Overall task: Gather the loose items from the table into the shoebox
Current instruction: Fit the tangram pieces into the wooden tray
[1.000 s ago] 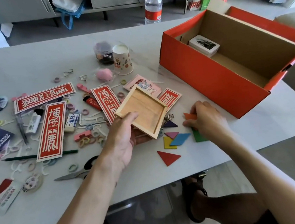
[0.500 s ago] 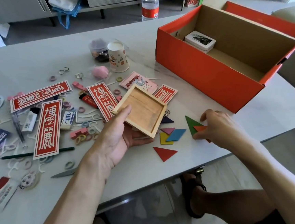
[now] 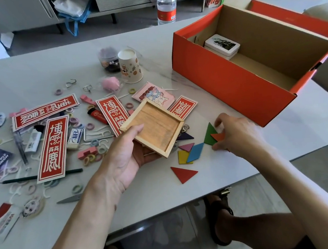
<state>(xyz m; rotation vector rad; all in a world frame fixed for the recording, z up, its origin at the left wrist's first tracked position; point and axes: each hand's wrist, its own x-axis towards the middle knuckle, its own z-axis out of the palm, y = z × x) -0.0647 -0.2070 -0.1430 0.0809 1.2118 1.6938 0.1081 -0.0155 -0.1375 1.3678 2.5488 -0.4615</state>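
Observation:
My left hand (image 3: pixel 126 157) holds a square wooden tray (image 3: pixel 155 128) tilted a little above the table. My right hand (image 3: pixel 237 133) pinches an orange triangle (image 3: pixel 217 136) and a green triangle (image 3: pixel 209 133) just off the table, in front of the orange shoebox (image 3: pixel 233 84). Loose tangram pieces lie between my hands: a purple triangle (image 3: pixel 186 136), a pink triangle (image 3: pixel 187 147), a blue parallelogram (image 3: pixel 196 151), a yellow square (image 3: pixel 183 157) and a red triangle (image 3: pixel 183 174). The open shoebox holds a white tin (image 3: pixel 221 45).
Red printed cards (image 3: pixel 52 148), hair bands, a lighter (image 3: pixel 97 115), an eraser (image 3: pixel 75 136), a pencil (image 3: pixel 21 179), scissors (image 3: pixel 68 199) and floss picks crowd the table's left half. A paper cup (image 3: pixel 130 66) and a jar (image 3: pixel 109 58) stand farther back. A water bottle (image 3: pixel 165 5) stands behind the table.
My right hand has dragged the orange and green triangles back from near the box and lifted them upright in a pinch. The tray has barely moved in my left hand.

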